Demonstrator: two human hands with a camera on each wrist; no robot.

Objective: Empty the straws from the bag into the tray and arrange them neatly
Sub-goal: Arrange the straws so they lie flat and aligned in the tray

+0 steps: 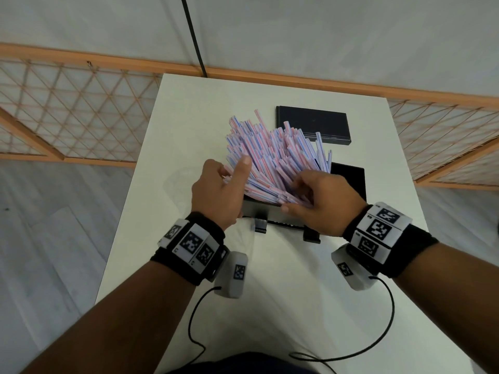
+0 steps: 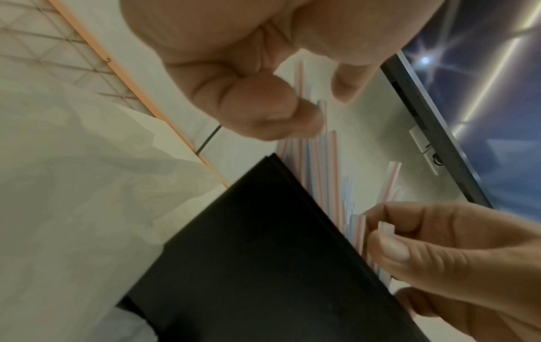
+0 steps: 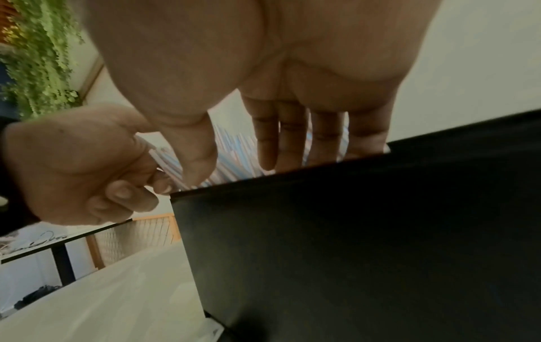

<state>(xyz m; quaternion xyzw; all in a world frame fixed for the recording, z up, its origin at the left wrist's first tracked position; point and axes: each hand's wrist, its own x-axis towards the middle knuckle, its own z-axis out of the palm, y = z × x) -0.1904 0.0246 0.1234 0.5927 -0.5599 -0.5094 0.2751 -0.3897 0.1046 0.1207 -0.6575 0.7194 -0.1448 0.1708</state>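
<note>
A big heap of pink-and-blue striped straws fans up and away out of a black tray in the middle of the white table. My left hand is at the heap's left side, thumb laid up against it and fingers curled round a few straws. My right hand is sunk into the near right of the heap, thumb and fingers pinching straw ends. The tray's dark front wall hides the straws' lower ends. No bag is in view.
A flat black lid-like panel lies behind the tray. Two small clips jut from the tray's front. Bare table lies between me and the tray, crossed by wrist cables. A wooden lattice rail borders the far side.
</note>
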